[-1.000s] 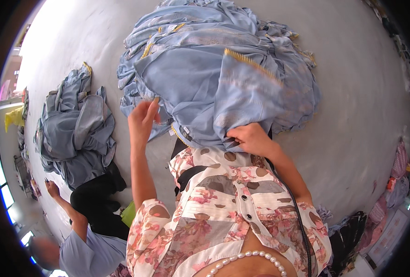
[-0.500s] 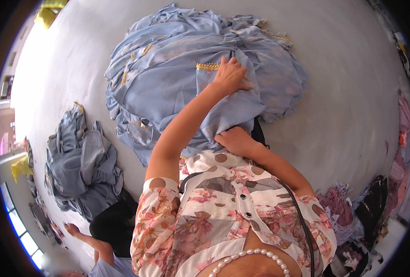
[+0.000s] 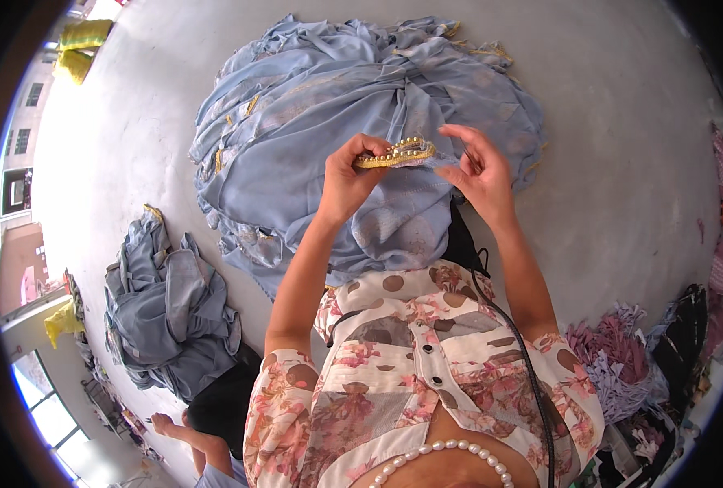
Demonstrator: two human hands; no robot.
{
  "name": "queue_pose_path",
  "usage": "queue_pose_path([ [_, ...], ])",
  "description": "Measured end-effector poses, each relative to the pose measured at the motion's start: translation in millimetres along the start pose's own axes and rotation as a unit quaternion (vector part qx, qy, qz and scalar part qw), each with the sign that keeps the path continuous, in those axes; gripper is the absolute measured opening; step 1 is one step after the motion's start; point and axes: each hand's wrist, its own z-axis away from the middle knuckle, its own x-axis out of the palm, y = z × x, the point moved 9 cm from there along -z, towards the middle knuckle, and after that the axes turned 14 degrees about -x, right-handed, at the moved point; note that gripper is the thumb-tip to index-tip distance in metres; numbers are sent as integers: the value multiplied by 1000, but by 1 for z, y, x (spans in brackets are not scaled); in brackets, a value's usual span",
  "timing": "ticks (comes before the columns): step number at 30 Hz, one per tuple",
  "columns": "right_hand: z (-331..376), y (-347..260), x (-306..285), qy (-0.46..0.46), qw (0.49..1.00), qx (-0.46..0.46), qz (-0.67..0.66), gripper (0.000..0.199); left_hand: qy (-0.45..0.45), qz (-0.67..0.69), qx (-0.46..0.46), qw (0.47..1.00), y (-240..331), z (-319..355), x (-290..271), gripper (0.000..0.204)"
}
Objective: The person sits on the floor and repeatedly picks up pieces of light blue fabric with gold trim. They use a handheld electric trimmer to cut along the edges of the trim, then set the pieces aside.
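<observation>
Thumb and fingers of my left hand (image 3: pixel 351 175) pinch a gold beaded trim (image 3: pixel 406 154), folded into a loop along the edge of light blue cloth. My right hand (image 3: pixel 483 175) is just right of the trim, index finger and thumb spread apart beside loose threads at its end. A thin dark line shows between those fingers; I cannot make out what it is. Below both hands, a large heap of sheer light blue cloth (image 3: pixel 296 175) with gold edging spreads over the floor and up against my lap.
On the left lies a smaller grey-blue cloth pile (image 3: pixel 174 309), with a seated person's arm (image 3: pixel 194 435) near it. Pink and lilac fabric strips (image 3: pixel 618 358) are heaped at lower right. Yellow sacks (image 3: pixel 80 45) stand far left on the grey floor (image 3: pixel 613 163).
My left hand has drawn back from the heap and lifted the gold trim. My right hand has risen from near my lap to beside it, its fingers now spread.
</observation>
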Motion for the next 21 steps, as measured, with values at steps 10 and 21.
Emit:
queue_pose_path([
  [10, -3, 6, 31, -38, 991, 39, -124, 16, -59, 48, -58, 995, 14, 13, 31, 35],
  [21, -6, -3, 28, -71, 997, -15, -10, 10, 14, -62, -74, 995, 22, 21, 28, 16],
])
